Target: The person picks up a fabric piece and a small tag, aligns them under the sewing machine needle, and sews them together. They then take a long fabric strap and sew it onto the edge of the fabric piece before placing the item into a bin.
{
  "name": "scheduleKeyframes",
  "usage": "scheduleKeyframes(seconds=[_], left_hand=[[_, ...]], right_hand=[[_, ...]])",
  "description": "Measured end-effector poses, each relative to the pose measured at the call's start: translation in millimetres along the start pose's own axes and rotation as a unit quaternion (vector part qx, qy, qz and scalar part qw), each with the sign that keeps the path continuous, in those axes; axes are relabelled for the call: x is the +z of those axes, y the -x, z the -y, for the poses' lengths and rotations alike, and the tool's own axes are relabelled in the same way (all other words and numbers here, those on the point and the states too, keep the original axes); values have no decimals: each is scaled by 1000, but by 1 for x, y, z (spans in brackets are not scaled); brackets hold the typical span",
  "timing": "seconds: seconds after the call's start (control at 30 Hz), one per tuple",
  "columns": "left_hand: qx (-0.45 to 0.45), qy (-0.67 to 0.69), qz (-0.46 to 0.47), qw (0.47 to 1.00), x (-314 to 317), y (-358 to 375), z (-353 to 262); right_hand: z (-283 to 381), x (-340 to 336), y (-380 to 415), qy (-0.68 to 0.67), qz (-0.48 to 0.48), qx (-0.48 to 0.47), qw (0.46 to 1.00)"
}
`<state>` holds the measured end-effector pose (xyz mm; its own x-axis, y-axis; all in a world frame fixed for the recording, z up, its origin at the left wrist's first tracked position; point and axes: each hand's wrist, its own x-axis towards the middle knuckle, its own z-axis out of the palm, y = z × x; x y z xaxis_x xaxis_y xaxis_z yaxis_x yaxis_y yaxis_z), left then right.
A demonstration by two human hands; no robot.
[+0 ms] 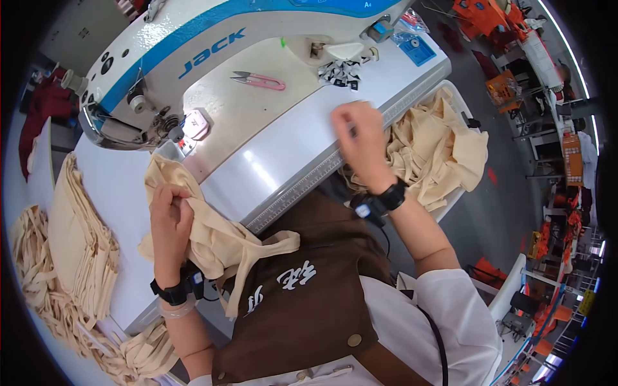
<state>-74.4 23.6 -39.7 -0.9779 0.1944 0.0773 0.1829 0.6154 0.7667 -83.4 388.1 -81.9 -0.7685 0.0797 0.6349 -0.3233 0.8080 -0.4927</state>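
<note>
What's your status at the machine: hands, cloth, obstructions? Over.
Left hand gripping cream cloth near the needle area. Right hand near tag pile, blurred, grip unclear. Cloth straps trailing over table edge. Pink snips clear of cloth.

- From here I see a cream cloth (pixel 215 235), creased and bunched, lying across the bench (pixel 283 148) edge, under the left hand (pixel 170 222).
- I make out its narrow strap (pixel 283 243) curving past the edge.

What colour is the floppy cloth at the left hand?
The cloth is pale cream, seen best in the head view.
</note>
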Motion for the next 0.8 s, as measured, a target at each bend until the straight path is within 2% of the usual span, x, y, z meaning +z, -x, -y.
scheduleKeyframes(seconds=[0.07,0.17,0.3,0.47,0.5,0.57,0.6,0.7,0.73,0.77,0.8], left_hand=[[-5,0,2,1000,1,-1,0],[-21,-9,17,1000,-1,-2,3],[7,-44,9,999,-2,-2,2],[66,-131,-6,989,-3,-2,-3],[99,-129,-19,987,-3,-3,-5],[164,-126,-46,977,-2,-5,-6],[135,-90,-28,986,-3,-4,-5],[64,18,12,998,-4,-2,-1],[52,52,19,997,-2,-3,2],[40,86,25,995,-2,-3,4],[20,102,33,994,-2,-4,4]], right_hand=[[-33,-21,-2,65,-11,92,994],[-58,-20,-11,86,-8,129,988],[-54,-6,-31,156,15,145,977],[-70,0,-25,66,-20,148,987],[-71,-2,-23,48,-31,140,988],[-69,-7,-20,-36,-58,186,980],[-64,-9,-17,-78,-71,208,972],[-29,-17,-17,-70,-60,109,990],[-6,-15,-16,-113,-1,141,983],[12,-11,-14,-150,64,119,979],[33,-3,-10,-236,123,156,951]])
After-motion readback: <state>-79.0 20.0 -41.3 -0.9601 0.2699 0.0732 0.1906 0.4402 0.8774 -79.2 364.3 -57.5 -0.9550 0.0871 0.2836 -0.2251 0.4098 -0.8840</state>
